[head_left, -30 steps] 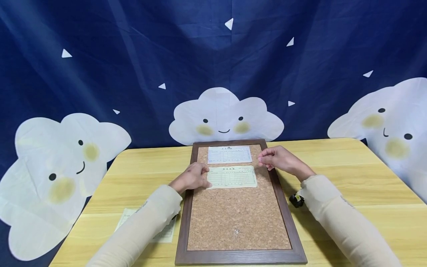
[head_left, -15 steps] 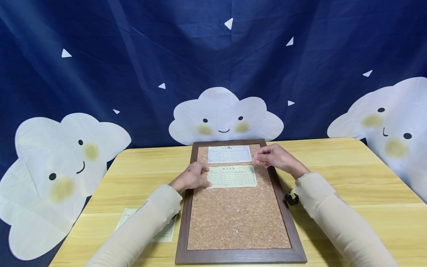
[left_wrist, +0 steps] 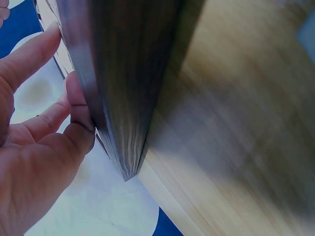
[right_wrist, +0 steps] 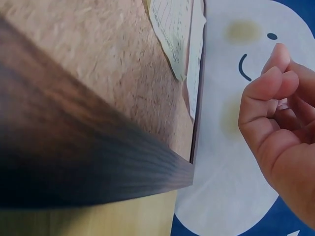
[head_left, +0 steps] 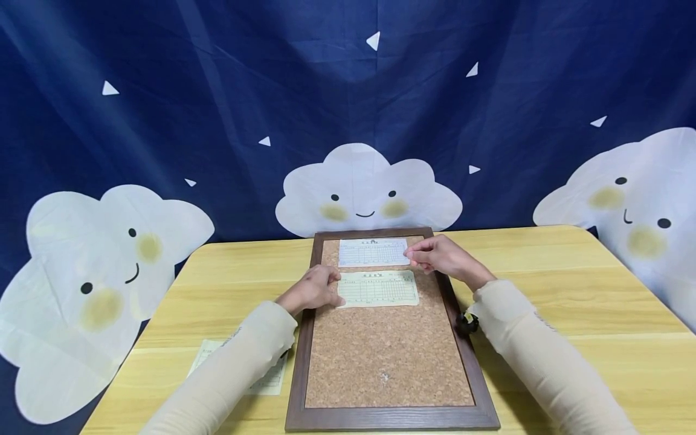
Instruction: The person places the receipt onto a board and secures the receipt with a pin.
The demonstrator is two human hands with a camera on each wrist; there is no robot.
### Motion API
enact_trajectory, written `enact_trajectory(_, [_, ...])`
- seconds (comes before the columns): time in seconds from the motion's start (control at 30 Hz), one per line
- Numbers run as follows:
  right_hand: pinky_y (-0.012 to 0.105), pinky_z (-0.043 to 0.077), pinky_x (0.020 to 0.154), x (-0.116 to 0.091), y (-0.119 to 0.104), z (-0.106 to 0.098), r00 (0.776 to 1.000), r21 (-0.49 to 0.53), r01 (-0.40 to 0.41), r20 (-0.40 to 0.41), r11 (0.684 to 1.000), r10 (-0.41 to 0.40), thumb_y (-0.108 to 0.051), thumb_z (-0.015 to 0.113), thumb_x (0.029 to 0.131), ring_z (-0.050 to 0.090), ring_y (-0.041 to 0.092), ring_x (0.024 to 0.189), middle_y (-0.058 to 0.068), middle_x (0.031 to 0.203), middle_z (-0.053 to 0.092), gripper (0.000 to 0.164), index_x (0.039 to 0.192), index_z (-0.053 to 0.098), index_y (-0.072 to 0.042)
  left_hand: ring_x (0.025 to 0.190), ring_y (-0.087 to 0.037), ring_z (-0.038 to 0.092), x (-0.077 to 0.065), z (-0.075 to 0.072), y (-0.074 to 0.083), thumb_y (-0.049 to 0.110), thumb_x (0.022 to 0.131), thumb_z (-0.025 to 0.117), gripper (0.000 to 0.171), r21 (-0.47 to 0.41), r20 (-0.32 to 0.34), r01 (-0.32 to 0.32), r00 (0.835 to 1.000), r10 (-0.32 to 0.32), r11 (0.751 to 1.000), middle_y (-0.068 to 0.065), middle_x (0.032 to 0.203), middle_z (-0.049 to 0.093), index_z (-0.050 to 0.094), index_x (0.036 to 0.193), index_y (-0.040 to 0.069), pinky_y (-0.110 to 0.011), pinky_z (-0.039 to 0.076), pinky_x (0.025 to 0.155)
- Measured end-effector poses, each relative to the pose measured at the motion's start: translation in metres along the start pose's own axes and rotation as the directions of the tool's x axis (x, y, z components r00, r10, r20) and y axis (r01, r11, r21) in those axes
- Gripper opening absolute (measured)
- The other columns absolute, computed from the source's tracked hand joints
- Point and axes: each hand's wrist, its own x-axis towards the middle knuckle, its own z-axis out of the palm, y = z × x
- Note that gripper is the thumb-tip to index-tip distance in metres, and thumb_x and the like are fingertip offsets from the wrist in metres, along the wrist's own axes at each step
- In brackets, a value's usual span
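A cork board [head_left: 388, 350] in a dark brown frame lies on the table. Across its far end is a pale bluish printed slip [head_left: 373, 254], and just nearer lies a pale yellow-green printed slip [head_left: 377, 290]. My left hand [head_left: 313, 288] reaches over the frame's left side, fingers and thumb spread, their tips at the yellow-green slip's left corners. At the bluish slip's right edge is my right hand [head_left: 443, 257], thumb and fingertips brought together. A small pale bit shows among those fingers [right_wrist: 282, 81] in the right wrist view; I cannot tell what it is.
Another pale green printed slip [head_left: 269, 383] lies on the wooden table [head_left: 587, 290], left of the board and partly under my left forearm. A dark blue curtain [head_left: 348, 72] with smiling clouds hangs behind the table's far edge.
My right hand has moved left over the frame to the bluish slip's right edge, fingertips still together. The left hand and the slips have stayed in place.
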Motion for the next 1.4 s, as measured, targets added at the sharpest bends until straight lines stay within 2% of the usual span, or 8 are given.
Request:
enact_trajectory(0.53, [0.026, 0.047, 0.065, 0.009, -0.002, 0.01, 0.999, 0.128, -0.051, 0.021, 0.99, 0.049, -0.001, 0.053, 0.102, 0.051, 0.012, 0.07, 0.003, 0.082, 0.065, 0.03, 0.126, 0.057, 0.017, 0.107, -0.024, 0.051, -0.001, 0.002, -0.003, 0.008, 0.076, 0.087, 0.052, -0.008, -0.003, -0.004, 1.0, 0.004, 1.0, -0.011, 0.116, 0.056, 0.063, 0.122, -0.002, -0.041, 0.044, 0.098])
enact_trajectory(0.7, [0.028, 0.046, 0.066, 0.011, -0.003, 0.013, 0.998, 0.132, -0.05, 0.033, 0.99, 0.046, -0.003, 0.052, 0.103, 0.049, 0.013, 0.069, 0.007, 0.083, 0.065, 0.03, 0.126, 0.057, 0.015, 0.106, -0.024, 0.052, -0.001, 0.002, -0.002, 0.008, 0.076, 0.087, 0.052, -0.003, -0.008, -0.012, 1.0, 0.012, 1.0, -0.011, 0.116, 0.057, 0.063, 0.121, -0.002, -0.041, 0.044, 0.098])
enact_trajectory(1.07, [0.028, 0.041, 0.064, 0.017, -0.007, 0.023, 0.999, 0.144, -0.05, 0.022, 0.988, 0.047, -0.003, 0.055, 0.101, 0.044, 0.014, 0.068, 0.003, 0.077, 0.057, 0.028, 0.123, 0.059, 0.014, 0.106, -0.023, 0.051, -0.001, 0.002, -0.002, 0.007, 0.076, 0.087, 0.053, -0.01, -0.004, -0.004, 1.0, 0.004, 1.0, -0.012, 0.118, 0.057, 0.062, 0.122, -0.002, -0.041, 0.044, 0.098])
enact_trajectory(1.4, [0.029, 0.043, 0.064, 0.024, -0.01, 0.03, 0.996, 0.126, -0.09, -0.018, 0.988, 0.093, -0.004, 0.054, 0.102, 0.05, 0.015, 0.07, 0.003, 0.079, 0.064, 0.027, 0.124, 0.063, 0.011, 0.115, -0.025, 0.053, 0.0, 0.001, 0.0, 0.008, 0.078, 0.086, 0.054, 0.003, -0.003, 0.01, 1.0, -0.01, 1.0, -0.014, 0.124, 0.057, 0.062, 0.125, -0.001, -0.042, 0.043, 0.101])
